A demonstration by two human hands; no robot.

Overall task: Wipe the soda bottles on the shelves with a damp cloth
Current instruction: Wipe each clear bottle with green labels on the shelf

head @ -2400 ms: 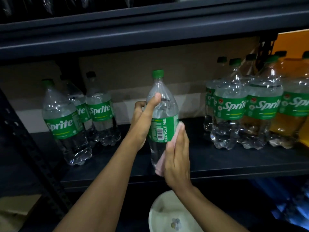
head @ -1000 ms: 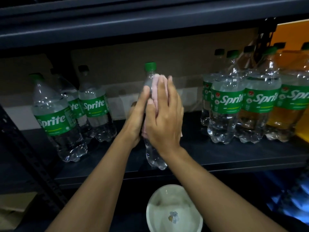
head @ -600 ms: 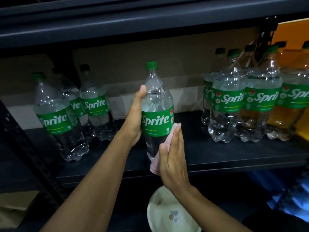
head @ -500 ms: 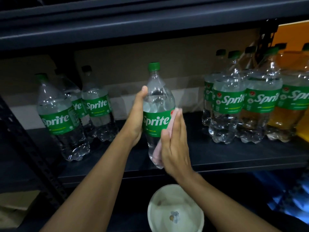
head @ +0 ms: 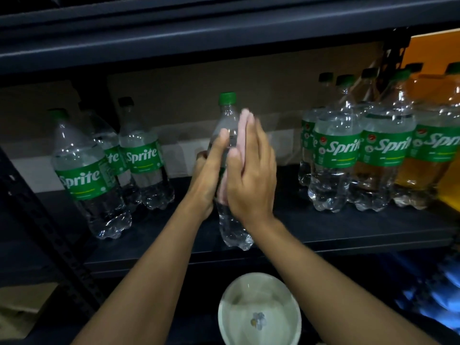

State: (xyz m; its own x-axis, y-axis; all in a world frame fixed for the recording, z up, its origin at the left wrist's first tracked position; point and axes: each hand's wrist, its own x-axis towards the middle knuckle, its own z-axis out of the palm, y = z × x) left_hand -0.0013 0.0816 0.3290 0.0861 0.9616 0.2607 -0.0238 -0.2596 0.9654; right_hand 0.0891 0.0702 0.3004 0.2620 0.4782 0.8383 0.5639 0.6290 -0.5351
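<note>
Left grip (head: 208, 170) clamps the bottle (head: 232, 227); right grip (head: 251, 178), held flat, presses the cloth (head: 242, 127). If you push hard, the bottle may slip off the shelf (head: 323, 229) below.

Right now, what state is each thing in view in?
Centre bottle: capped, upright, held by the left grip.
Pink cloth: pressed flat against that bottle's upper part by the right grip, fingers straight.
Three bottles at left: capped, upright.
Bottles at right: capped, upright, clustered.
White bowl: upright below the shelf; contents unclear.
</note>
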